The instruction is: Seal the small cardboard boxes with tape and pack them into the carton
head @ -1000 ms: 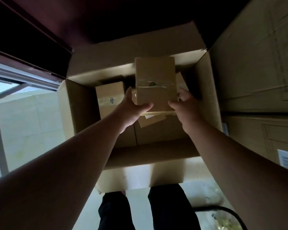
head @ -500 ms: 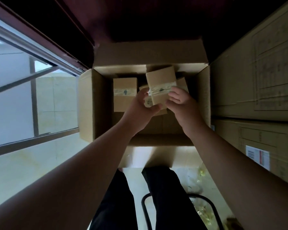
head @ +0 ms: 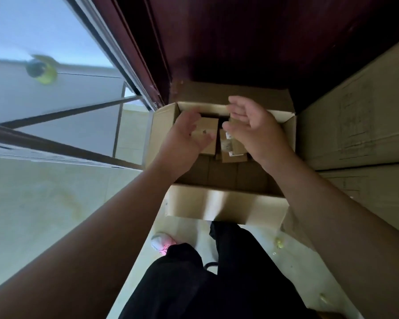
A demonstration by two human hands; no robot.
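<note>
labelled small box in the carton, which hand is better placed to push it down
Right, probably: the right hand hangs open just beside the labelled small box, while the left hand covers the plain box.

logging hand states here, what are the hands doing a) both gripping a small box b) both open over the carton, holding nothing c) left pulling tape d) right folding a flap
b: the left hand and right hand have fingers spread above the carton, gripping none of the small boxes inside.
</note>
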